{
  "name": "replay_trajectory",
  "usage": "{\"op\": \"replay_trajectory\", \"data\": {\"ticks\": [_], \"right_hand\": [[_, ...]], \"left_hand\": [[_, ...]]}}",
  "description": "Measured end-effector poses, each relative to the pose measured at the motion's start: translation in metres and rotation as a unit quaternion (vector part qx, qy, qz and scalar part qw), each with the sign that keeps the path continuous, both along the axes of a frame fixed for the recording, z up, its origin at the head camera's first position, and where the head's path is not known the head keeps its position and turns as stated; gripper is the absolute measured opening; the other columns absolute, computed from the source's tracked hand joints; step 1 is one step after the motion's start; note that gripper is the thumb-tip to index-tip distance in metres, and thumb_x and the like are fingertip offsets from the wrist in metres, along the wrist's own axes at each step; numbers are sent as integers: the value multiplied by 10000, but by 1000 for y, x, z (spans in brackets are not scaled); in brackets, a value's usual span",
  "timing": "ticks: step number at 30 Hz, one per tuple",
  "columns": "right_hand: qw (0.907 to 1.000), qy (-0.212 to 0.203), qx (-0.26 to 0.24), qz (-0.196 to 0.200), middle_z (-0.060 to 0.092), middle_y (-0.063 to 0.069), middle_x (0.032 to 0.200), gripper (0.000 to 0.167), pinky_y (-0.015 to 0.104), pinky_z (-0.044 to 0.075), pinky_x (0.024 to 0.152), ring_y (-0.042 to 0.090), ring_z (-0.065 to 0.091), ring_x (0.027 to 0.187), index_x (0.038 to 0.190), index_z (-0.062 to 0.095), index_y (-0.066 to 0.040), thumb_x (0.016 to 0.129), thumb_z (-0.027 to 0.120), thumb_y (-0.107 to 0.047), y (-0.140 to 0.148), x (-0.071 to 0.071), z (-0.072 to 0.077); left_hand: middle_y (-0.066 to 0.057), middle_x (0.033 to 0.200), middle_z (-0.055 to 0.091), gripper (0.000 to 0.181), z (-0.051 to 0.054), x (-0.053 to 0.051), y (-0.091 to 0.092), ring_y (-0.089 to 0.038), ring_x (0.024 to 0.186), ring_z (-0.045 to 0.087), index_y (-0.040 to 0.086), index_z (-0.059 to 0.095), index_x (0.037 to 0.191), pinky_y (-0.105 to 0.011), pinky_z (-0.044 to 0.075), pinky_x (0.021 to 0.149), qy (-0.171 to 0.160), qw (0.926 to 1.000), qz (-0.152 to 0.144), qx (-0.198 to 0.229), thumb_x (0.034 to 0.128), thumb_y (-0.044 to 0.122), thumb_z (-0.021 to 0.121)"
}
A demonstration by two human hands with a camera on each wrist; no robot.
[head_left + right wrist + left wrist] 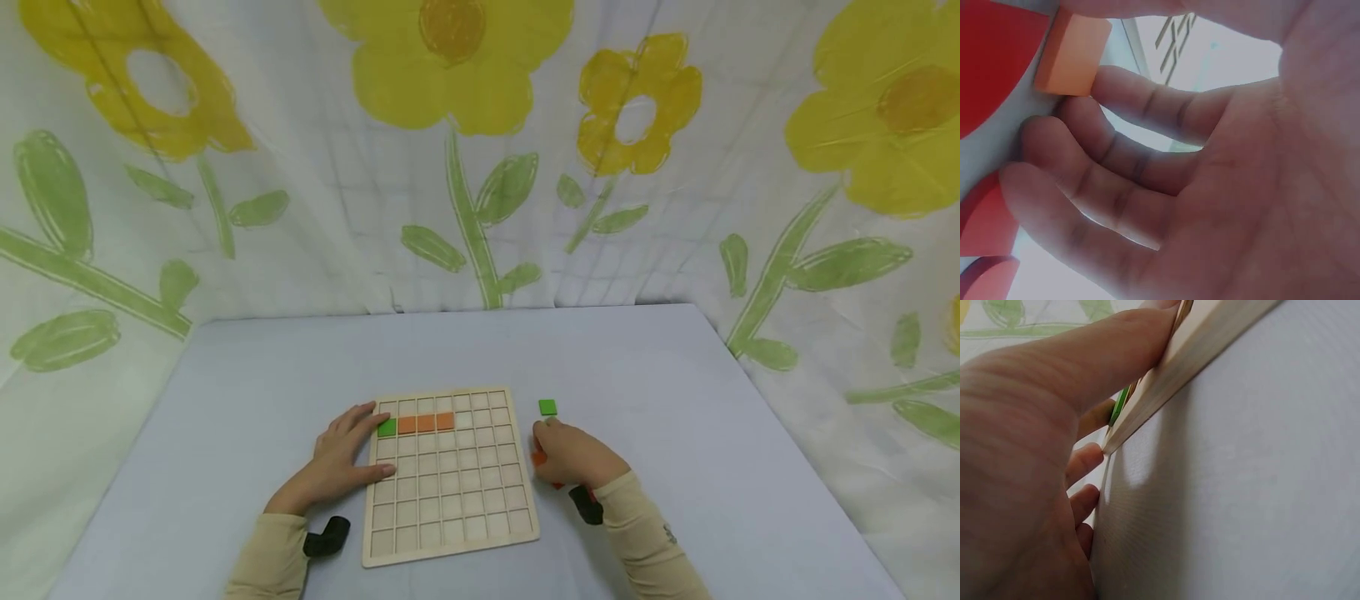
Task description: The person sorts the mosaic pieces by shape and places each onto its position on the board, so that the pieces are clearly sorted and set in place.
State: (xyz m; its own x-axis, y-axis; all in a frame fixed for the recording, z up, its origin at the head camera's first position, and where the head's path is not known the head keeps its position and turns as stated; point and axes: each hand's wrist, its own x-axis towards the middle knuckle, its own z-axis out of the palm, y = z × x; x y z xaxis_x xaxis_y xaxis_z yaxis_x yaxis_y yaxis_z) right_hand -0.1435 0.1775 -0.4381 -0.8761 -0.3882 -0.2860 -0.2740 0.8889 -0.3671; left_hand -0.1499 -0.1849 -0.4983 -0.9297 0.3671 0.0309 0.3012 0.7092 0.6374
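A wooden grid board [450,550] lies on the table between the hands. In its second row from the far side sit a green square tile [386,427] and three orange tiles [426,423] side by side. My left hand [341,462] rests at the board's left edge, its index finger by the green tile and its thumb on the frame. To the right of the board, my right hand [577,452] pinches an orange tile [1075,56] between thumb and index finger, low over the table. Red pieces with curved edges [994,62] lie close to its fingertips, partly hidden in the head view.
A loose green tile [547,407] lies just beyond the right hand, with another green bit partly covered by the fingers. White cloth covers the table [247,375]. A flower-printed curtain [300,233] hangs behind it.
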Motion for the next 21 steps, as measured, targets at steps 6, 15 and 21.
{"op": "replay_trajectory", "data": {"ticks": [6,15,21], "right_hand": [[9999,-96,-134,-13,505,2,761,147,287,402,574,139,470,653,883,534,-80,794,648,-51,0,-4,3],[9999,-107,-96,-7,486,-13,794,154,289,408,589,132,474,662,874,541,-95,820,684,-82,-1,-5,2],[9999,-94,-12,-96,475,-11,786,178,295,406,597,140,468,666,862,532,-113,808,693,-57,-1,-2,-1]], "left_hand": [[-132,1549,232,783,-1,0,-1,-423,1406,140,148,428,1424,-661,142,1007,29,10000,-10,-42,791,496,729],[-131,1549,229,791,-1,-1,-2,-422,1408,136,148,427,1426,-659,135,1008,4,10000,15,0,785,496,734],[-125,1552,228,783,1,1,0,-418,1410,136,148,430,1425,-653,134,1014,-49,10000,3,21,790,492,732]]}}
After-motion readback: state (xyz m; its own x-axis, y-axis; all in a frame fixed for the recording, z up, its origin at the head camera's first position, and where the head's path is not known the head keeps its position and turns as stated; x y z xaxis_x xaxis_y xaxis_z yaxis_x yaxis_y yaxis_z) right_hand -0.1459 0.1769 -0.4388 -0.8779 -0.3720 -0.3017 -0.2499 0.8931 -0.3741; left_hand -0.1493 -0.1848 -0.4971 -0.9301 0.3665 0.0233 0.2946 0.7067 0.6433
